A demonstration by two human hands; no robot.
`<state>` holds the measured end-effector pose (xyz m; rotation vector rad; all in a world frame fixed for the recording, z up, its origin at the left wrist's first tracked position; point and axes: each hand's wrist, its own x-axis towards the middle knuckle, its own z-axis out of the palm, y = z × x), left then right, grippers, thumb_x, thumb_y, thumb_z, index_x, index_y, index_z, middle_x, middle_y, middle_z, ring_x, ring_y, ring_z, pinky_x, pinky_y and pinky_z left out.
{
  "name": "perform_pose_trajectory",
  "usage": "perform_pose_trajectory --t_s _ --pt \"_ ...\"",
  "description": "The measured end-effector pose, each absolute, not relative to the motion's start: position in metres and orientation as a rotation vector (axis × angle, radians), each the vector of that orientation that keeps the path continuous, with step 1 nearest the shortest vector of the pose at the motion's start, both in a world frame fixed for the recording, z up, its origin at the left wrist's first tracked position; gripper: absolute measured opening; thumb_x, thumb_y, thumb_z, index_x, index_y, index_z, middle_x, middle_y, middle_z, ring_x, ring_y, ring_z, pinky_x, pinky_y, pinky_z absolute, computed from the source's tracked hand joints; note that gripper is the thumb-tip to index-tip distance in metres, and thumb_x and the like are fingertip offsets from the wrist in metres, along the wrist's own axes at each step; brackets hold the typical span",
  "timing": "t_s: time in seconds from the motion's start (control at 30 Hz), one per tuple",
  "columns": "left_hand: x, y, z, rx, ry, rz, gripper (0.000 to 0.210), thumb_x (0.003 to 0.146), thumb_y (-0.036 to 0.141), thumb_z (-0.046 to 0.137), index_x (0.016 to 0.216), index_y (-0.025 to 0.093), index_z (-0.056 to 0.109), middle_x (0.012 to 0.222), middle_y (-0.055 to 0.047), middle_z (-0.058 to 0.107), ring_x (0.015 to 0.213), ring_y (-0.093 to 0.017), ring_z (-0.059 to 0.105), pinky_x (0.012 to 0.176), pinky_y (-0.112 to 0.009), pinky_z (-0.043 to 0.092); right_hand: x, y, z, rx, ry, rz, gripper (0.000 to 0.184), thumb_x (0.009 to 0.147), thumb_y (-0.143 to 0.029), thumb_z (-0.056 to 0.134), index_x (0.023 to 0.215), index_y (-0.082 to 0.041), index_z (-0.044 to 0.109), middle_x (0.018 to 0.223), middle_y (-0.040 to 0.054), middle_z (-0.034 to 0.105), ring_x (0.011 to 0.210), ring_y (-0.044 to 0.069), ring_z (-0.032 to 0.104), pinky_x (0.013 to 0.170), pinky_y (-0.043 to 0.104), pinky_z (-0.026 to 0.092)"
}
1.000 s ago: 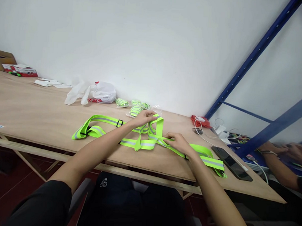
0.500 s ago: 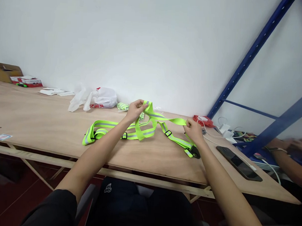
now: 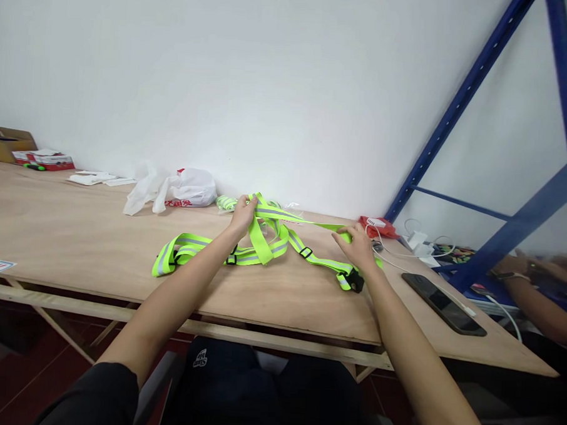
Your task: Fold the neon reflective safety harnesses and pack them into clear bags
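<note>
A neon-yellow reflective harness (image 3: 263,252) with grey stripes and black slide buckles lies loosely across the wooden table. My left hand (image 3: 244,214) pinches one of its straps, lifting it into a fold above the rest. From there the strap runs right to my right hand (image 3: 357,246), which holds it loosely at the fingers with the thumb standing apart. Below that hand, a black buckle (image 3: 354,281) rests at the harness's right end. My left forearm hides part of the left loops.
Behind lie a white plastic bag (image 3: 195,187), another packed neon bundle (image 3: 226,203) and a red pouch (image 3: 379,227). A phone (image 3: 443,304) with a white cable is at the right, before a blue metal frame (image 3: 462,101). Another person's arm (image 3: 536,295) shows beyond.
My left hand has moved left with the strap, drawing it straighter. My right hand's grip has loosened, its thumb now apart. The view has shifted slightly.
</note>
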<state>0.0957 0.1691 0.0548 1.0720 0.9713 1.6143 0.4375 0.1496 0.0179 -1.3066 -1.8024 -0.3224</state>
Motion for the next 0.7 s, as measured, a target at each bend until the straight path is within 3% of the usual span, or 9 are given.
perform_pose_trajectory --t_s 0.1,0.17,0.33,0.4,0.5,0.7 --pt "0.093 0.174 0.051 1.091 1.027 1.627 0.023 0.092 0.039 0.062 0.09 0.022 0.047 0.079 0.002 0.063 0.065 -0.015 0.064 0.053 -0.026 0.055 0.441 0.15 0.012 -1.246 -1.904 -0.269 0.025 0.086 -0.023 0.051 0.1 -0.019 0.071 0.092 0.0071 0.058 0.085 0.023 0.058 0.08 0.037 0.046" --pt "0.09 0.176 0.049 1.11 1.064 1.651 0.022 0.092 0.039 0.062 0.089 0.022 0.048 0.078 0.002 0.061 0.063 -0.014 0.062 0.053 -0.025 0.054 0.444 0.15 0.011 -1.257 -1.924 -0.297 0.029 0.087 -0.018 0.046 0.099 -0.019 0.072 0.093 0.008 0.058 0.086 0.023 0.058 0.079 0.036 0.047" --pt "0.088 0.177 0.048 1.124 1.113 1.703 0.019 0.093 0.035 0.06 0.087 0.022 0.048 0.073 0.003 0.058 0.055 -0.013 0.055 0.048 -0.023 0.047 0.446 0.145 0.014 -1.377 -1.855 -0.454 0.021 0.089 -0.019 0.047 0.089 -0.022 0.069 0.087 0.0081 0.061 0.089 0.025 0.057 0.076 0.036 0.045" --pt "0.088 0.177 0.049 1.131 1.112 1.716 0.018 0.093 0.035 0.058 0.088 0.022 0.047 0.072 0.003 0.058 0.054 -0.013 0.055 0.047 -0.022 0.045 0.444 0.143 0.017 -1.432 -1.763 -0.482 0.017 0.087 -0.019 0.051 0.096 -0.021 0.065 0.091 0.0091 0.062 0.091 0.027 0.056 0.074 0.036 0.044" --pt "0.089 0.176 0.05 1.142 1.074 1.75 0.019 0.092 0.037 0.058 0.09 0.023 0.046 0.072 0.004 0.059 0.055 -0.012 0.056 0.047 -0.021 0.045 0.444 0.14 0.02 -1.516 -1.636 -0.49 0.029 0.083 -0.018 0.053 0.111 -0.02 0.06 0.093 0.0091 0.064 0.09 0.028 0.057 0.069 0.034 0.041" --pt "0.091 0.174 0.053 1.168 1.006 1.84 0.021 0.091 0.037 0.06 0.089 0.022 0.045 0.07 0.005 0.057 0.048 -0.009 0.05 0.045 -0.019 0.044 0.459 0.14 0.021 -1.519 -1.516 -0.474 0.028 0.08 -0.02 0.053 0.102 -0.023 0.07 0.1 0.0087 0.065 0.089 0.026 0.059 0.072 0.035 0.044"
